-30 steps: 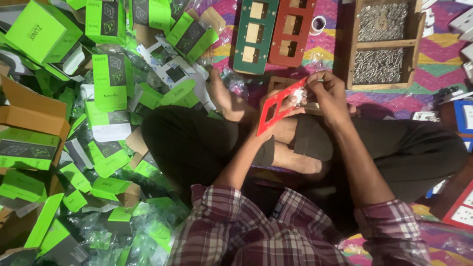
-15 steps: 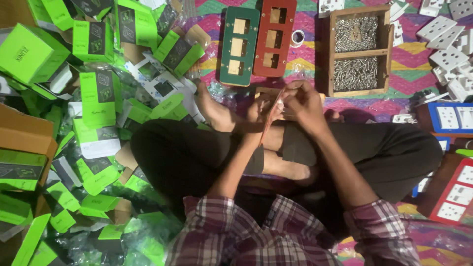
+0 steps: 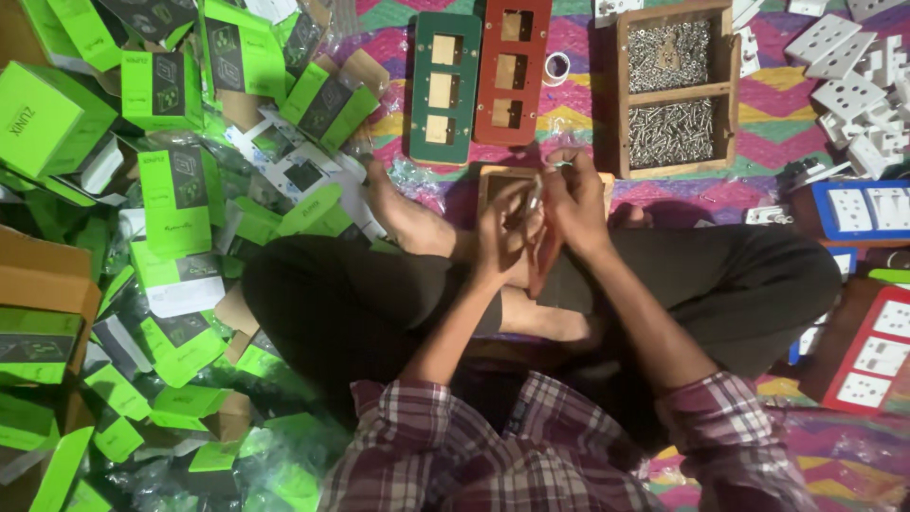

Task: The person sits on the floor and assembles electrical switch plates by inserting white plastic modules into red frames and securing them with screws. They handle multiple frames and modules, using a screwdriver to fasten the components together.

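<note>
The left hand point(image 3: 500, 228) and right hand point(image 3: 573, 204) are pinching a thin red rectangular plate point(image 3: 542, 261), edge-on over the crossed legs, fingers pressed together around something small and unclear. By appearance it is being fitted mid-assembly; a green cut-out plate point(image 3: 445, 85), a red-brown cut-out plate point(image 3: 512, 71) and a wooden tray of screws point(image 3: 725, 90) are lying on the floor ahead.

Bright green cartons point(image 3: 175, 199) with dark panels lie heaped left; perhaps brown cardboard boxes point(image 3: 43, 280) among them.
</note>
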Available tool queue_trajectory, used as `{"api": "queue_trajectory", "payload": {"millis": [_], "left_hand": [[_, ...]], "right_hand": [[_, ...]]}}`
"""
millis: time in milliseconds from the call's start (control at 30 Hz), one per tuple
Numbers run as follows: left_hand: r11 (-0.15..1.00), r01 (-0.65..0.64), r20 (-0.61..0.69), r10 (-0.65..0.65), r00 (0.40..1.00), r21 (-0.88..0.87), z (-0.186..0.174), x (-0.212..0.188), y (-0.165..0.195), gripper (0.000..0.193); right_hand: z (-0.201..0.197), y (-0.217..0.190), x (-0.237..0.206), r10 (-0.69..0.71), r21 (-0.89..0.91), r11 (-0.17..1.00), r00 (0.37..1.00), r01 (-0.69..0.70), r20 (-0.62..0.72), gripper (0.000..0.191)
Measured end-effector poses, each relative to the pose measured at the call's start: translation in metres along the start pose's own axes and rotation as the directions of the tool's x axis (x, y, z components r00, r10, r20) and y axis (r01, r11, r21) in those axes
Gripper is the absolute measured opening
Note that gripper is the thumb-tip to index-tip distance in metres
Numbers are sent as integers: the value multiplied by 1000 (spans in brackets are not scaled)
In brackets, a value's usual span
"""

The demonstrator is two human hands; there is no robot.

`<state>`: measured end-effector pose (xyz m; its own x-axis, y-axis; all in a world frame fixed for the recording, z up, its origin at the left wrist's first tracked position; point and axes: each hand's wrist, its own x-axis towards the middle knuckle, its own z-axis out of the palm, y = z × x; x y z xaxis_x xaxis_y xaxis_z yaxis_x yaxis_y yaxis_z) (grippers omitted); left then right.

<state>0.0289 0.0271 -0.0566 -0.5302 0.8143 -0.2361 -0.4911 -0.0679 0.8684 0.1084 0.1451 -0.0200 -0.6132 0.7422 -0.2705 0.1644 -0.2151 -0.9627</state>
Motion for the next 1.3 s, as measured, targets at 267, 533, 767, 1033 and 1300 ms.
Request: {"api": "queue_trajectory", "payload": {"millis": [267, 533, 767, 1033, 1300], "left_hand": [[794, -121, 37, 178, 983, -596, -4, -2, -17, 34], [655, -387, 287, 259, 922, 649, -2, -14, 72, 73], [819, 241, 144, -362, 921, 520, 18, -18, 77, 58], [772, -92, 263, -100, 960, 629, 2, -10, 55, 30], [962, 128, 131, -163, 978, 241, 1, -1, 31, 34]], "right_hand": [[2, 3, -3, -117, 35, 993, 992, 115, 47, 23], [-20, -13, -6, -256, -67, 957, 931, 282, 260, 25], [-94, -52, 27, -79, -578, 766, 933, 283, 352, 26], [-132, -60, 90, -145, -957, 233, 979, 174, 142, 33], [-140, -61, 71, -354, -885, 449, 934, 123, -50, 22]]}}
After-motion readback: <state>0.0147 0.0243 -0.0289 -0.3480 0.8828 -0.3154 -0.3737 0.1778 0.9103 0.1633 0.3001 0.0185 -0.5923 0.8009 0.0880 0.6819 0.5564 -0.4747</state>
